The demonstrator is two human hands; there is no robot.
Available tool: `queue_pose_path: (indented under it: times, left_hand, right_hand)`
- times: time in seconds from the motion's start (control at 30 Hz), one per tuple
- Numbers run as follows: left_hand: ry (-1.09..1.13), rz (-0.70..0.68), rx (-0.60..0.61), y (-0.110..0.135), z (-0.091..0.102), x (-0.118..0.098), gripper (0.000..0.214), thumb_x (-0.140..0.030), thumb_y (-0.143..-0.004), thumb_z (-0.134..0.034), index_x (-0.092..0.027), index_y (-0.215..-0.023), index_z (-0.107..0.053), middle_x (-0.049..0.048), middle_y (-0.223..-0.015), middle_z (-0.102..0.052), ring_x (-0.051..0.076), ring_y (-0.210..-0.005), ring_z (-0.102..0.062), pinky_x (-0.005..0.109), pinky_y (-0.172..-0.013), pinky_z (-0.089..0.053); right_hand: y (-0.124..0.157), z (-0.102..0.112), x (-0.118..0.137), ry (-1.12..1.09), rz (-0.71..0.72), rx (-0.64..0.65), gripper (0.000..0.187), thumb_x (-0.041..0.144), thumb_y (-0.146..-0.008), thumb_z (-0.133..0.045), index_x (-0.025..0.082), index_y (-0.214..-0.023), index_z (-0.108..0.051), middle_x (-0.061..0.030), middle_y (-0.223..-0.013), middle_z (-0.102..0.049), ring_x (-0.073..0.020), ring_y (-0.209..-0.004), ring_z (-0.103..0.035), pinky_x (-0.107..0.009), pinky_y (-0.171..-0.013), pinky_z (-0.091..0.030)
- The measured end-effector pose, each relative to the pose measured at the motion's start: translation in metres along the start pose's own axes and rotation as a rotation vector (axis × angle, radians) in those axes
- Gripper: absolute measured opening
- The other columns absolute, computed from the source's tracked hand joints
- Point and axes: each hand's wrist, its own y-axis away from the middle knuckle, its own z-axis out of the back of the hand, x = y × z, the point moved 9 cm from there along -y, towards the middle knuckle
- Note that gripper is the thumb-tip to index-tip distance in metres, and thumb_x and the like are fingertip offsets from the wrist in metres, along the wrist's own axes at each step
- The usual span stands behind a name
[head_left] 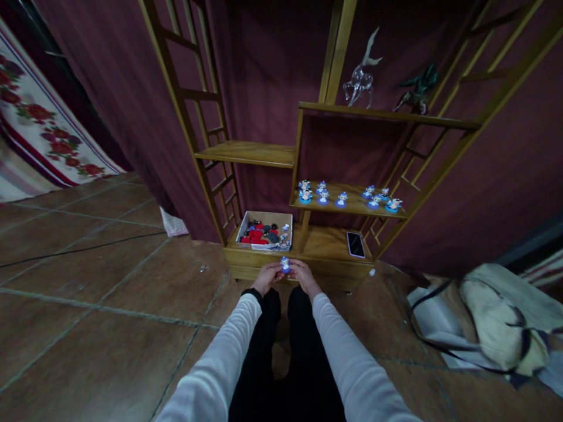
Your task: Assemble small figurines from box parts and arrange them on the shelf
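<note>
Between my two hands is a small purple-and-white figurine [285,265] on a round purple base, upright in front of the cabinet's low front. My left hand [266,278] grips it from the left side, and my right hand [303,274] pinches it from the right. Just beyond them, a cardboard box [264,247] holds several red and dark pieces plus a few small figurines. Similar blue and purple figurines, such as one purple figurine [341,200], stand in loose groups on the middle shelf [356,206].
A phone [356,244] lies on the lower shelf at the right. Higher up stand a clear deer ornament [361,79] and a dark green statue [420,91]. A pale bag [497,316] with a black strap rests on the floor to the right. A cable [88,251] crosses the tiles at left.
</note>
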Motion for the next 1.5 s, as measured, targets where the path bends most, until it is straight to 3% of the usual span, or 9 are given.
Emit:
queue_pose_path:
  times: [0.17,0.3,0.73,1.2,1.5]
  left_hand:
    - [0.106,-0.003,-0.064,-0.001,0.006,0.0,0.005,-0.009,-0.068,-0.061,-0.01,-0.073,-0.06,0.0015,-0.053,-0.06,0.007,-0.044,-0.054,0.017,-0.045,-0.042]
    - [0.118,-0.021,-0.113,-0.001,0.009,-0.001,0.004,-0.011,-0.069,-0.062,-0.01,-0.071,-0.059,0.0023,-0.053,-0.061,0.007,-0.043,-0.054,0.017,-0.045,-0.042]
    - [0.136,0.022,-0.038,0.001,0.004,0.0,0.007,-0.011,-0.069,-0.061,-0.01,-0.076,-0.06,0.0045,-0.057,-0.063,0.009,-0.048,-0.059,0.019,-0.049,-0.046]
    - [0.222,-0.022,-0.074,-0.001,0.009,-0.001,0.013,-0.003,-0.07,-0.058,-0.01,-0.08,-0.058,0.005,-0.062,-0.065,0.01,-0.053,-0.062,0.019,-0.055,-0.049]
    - [0.195,0.025,-0.034,0.001,0.004,0.002,0.021,-0.008,-0.069,-0.063,-0.011,-0.087,-0.052,0.0082,-0.068,-0.067,0.015,-0.06,-0.066,0.024,-0.06,-0.052]
  right_hand:
    - [-0.002,0.001,-0.004,-0.048,-0.026,0.015,0.033,0.028,-0.06,-0.066,0.018,-0.091,-0.061,-0.0009,-0.069,-0.065,-0.012,-0.06,-0.06,-0.027,-0.062,-0.05]
    - [-0.005,0.0,-0.01,0.001,-0.034,0.04,0.03,0.029,-0.059,-0.067,0.018,-0.087,-0.062,-0.0001,-0.066,-0.064,-0.0095,-0.055,-0.057,-0.025,-0.058,-0.049]
    - [-0.007,0.008,-0.006,0.044,-0.031,-0.066,0.021,0.021,-0.056,-0.058,0.015,-0.075,-0.064,0.0037,-0.05,-0.058,-0.0063,-0.04,-0.044,-0.019,-0.042,-0.036]
    - [-0.006,0.0,-0.007,0.092,-0.029,0.024,0.035,0.031,-0.058,-0.064,0.018,-0.09,-0.063,0.0016,-0.062,-0.062,-0.0065,-0.046,-0.048,-0.019,-0.047,-0.038]
    - [-0.012,0.013,-0.01,0.042,-0.026,-0.077,0.031,0.022,-0.055,-0.057,0.015,-0.085,-0.063,0.0032,-0.051,-0.058,-0.0069,-0.042,-0.046,-0.019,-0.045,-0.036]
